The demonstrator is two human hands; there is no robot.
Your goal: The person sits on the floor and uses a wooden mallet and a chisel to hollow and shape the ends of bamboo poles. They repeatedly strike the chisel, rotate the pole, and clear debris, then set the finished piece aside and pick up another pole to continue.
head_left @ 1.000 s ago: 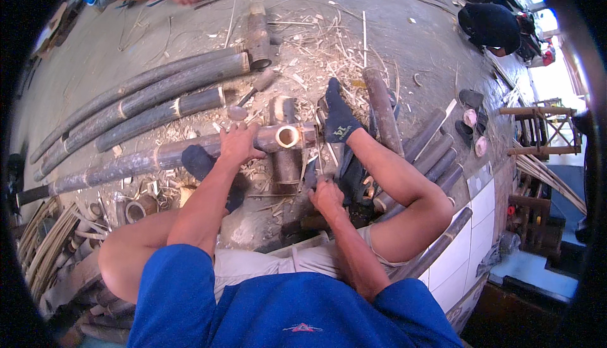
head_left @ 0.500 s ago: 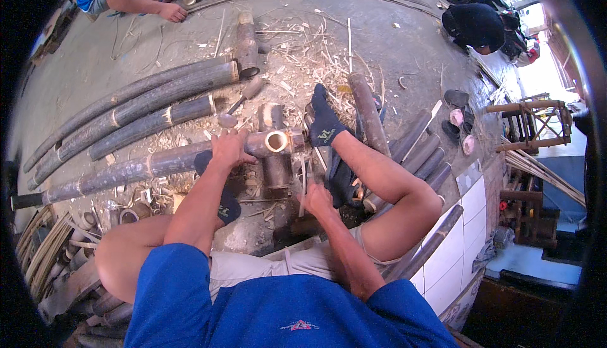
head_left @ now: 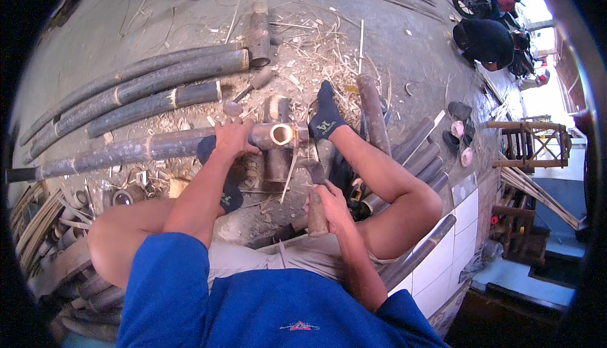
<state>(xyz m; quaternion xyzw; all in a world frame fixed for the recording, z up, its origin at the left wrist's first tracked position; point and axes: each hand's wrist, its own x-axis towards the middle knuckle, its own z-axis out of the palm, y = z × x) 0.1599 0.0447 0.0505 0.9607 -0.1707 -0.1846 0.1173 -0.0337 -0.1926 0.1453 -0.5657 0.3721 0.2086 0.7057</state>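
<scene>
Long bamboo pole [head_left: 126, 152] lies across the concrete floor [head_left: 404, 51] before the seated person, cut end [head_left: 281, 134] beside a socked foot [head_left: 325, 117]; left hand [head_left: 232, 138] clamped over the pole near that end, right hand [head_left: 329, 206] wrapped tight round a wooden-handled knife [head_left: 314, 196]. Floor strewn with shavings [head_left: 316, 51]; more poles [head_left: 145, 92] stacked beyond. White tiled wall [head_left: 452, 247] close on the right, open floor ahead.

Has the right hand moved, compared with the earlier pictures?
Yes. The right hand with its wooden-handled tool has drawn back from the bamboo pole's open end, toward the person's body.
</scene>
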